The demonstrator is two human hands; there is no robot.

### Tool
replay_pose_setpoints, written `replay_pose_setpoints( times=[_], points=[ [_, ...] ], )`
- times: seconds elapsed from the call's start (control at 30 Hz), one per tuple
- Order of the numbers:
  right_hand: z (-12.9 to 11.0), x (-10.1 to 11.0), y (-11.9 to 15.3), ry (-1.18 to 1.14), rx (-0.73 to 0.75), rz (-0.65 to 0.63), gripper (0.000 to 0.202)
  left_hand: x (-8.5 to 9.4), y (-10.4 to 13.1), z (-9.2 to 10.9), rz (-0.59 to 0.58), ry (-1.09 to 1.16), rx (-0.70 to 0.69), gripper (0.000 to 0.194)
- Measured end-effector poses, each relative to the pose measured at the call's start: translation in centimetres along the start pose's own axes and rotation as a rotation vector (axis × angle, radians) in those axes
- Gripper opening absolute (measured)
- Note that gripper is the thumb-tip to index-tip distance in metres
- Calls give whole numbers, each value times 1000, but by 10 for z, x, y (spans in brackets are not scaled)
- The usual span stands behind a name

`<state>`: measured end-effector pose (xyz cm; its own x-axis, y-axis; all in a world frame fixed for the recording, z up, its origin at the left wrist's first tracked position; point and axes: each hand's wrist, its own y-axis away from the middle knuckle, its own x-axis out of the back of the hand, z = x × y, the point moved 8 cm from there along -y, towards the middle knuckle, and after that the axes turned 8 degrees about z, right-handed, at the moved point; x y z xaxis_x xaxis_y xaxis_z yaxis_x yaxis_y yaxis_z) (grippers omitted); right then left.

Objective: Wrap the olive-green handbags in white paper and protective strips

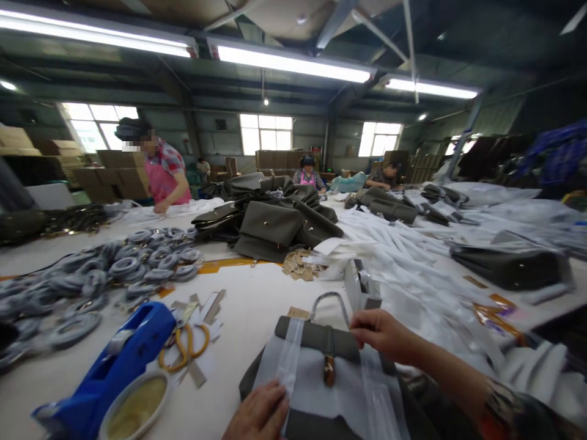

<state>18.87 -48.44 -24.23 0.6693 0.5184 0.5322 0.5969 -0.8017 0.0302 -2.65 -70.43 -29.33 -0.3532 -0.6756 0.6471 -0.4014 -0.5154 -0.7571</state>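
Observation:
A dark grey-green handbag (316, 336) lies before me, with a white protective sheet (307, 385) over its front. Translucent strips run down both sides of the sheet, and a brown-tipped strap (329, 357) hangs at the middle of the flap. The wrapped handle (330, 296) arches up behind the bag. My left hand (261, 410) rests with extended fingers on the sheet's lower left, by the left strip. At the flap's upper right corner, my right hand (383, 335) has its fingers curled together; what they pinch is hidden.
Left of the bag are a blue tape dispenser (114, 360), yellow-handled scissors (186, 348) and a roll of tape (136, 406). Grey wrapped rings (123, 266) pile up beyond. More bags (270, 226) are heaped ahead, white wrapping strips (398, 256) rightward. Co-workers stand across the table.

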Motion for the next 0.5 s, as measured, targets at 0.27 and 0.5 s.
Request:
replay_pose_setpoints(
  times=[0.27, 0.5],
  points=[
    [-87, -131, -24, 331, 179, -697, 15, 5, -14, 6, -213, 102, 241, 43],
    [-107, -172, -52, 595, 276, -612, 13, 4, -12, 5, -268, 147, 347, 53]
  ],
)
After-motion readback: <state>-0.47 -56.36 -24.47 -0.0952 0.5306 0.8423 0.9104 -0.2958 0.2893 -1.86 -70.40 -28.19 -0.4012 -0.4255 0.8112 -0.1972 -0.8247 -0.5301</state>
